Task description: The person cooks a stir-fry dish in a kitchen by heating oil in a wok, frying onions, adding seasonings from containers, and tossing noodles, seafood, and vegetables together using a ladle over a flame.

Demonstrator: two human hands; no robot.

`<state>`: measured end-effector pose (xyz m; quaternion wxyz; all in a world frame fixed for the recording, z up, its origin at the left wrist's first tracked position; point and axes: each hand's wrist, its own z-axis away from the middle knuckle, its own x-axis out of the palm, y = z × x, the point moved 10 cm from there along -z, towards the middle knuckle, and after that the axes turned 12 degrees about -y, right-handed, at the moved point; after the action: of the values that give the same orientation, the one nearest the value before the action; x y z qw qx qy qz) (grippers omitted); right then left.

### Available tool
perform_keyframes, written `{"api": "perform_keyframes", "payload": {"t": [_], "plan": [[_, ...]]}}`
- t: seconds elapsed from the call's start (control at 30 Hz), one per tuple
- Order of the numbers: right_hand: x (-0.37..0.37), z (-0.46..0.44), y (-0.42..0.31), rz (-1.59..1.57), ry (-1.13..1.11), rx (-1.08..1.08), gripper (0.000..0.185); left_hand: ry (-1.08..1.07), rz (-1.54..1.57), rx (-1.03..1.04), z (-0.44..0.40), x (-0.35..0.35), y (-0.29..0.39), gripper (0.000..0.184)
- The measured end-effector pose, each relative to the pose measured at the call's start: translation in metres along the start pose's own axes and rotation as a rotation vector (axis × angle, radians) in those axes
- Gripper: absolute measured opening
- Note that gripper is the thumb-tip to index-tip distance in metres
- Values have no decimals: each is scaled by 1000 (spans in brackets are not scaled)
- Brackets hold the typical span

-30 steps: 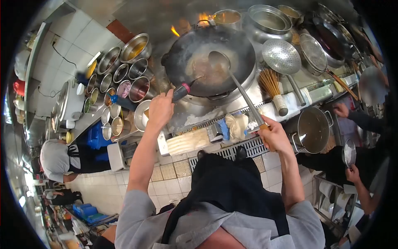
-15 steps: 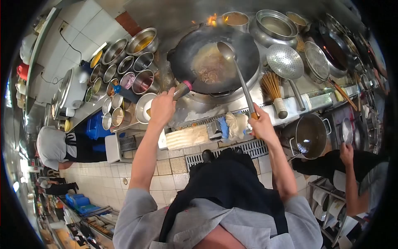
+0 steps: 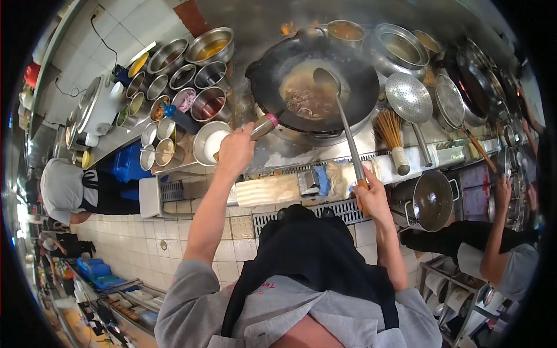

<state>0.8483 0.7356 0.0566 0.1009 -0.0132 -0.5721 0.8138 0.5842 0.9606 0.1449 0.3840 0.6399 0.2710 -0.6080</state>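
My left hand [image 3: 237,151] is closed round the wok handle [image 3: 264,126], which has a pink band near the wok. A large black wok [image 3: 360,75] sits over the stove, with steaming brownish liquid and strips of food [image 3: 308,104] in its middle. My right hand [image 3: 372,196] grips the wooden end of a long metal ladle [image 3: 350,136]. The ladle's bowl [image 3: 326,79] is over the liquid at the far side of the food. Just left of my left hand stands a metal pot of white contents [image 3: 213,142].
Several metal containers [image 3: 209,103] crowd the left counter. Right of the wok are a bamboo brush [image 3: 390,133], a perforated skimmer [image 3: 409,97] and a large pot [image 3: 432,200]. Folded cloths [image 3: 266,191] lie on the front edge. A co-worker's arm [image 3: 497,232] is at the right; another person [image 3: 64,188] stands left.
The view has shifted, so the wok appears further right. The ladle's bowl has moved slightly within the wok. The co-worker's arm at the right has risen.
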Motion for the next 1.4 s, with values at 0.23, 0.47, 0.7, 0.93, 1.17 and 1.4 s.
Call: {"api": "perform_keyframes", "payload": {"t": [0.23, 0.47, 0.7, 0.93, 1.17, 1.4], "plan": [[17, 12, 18, 0, 86, 4, 68, 82, 650, -81, 15, 55, -49, 57], [32, 9, 22, 99, 119, 4, 66, 598, 1277, -84, 67, 11, -174, 59], [37, 9, 24, 141, 153, 16, 67, 795, 751, -550, 91, -6, -317, 56], [46, 11, 15, 213, 191, 71, 49, 908, 665, -539, 78, 19, -336, 27], [41, 17, 19, 259, 263, 11, 64, 912, 335, -375, 61, 17, -268, 54], [50, 24, -3, 307, 271, -67, 67, 800, 538, -753, -33, 94, -390, 85]]}}
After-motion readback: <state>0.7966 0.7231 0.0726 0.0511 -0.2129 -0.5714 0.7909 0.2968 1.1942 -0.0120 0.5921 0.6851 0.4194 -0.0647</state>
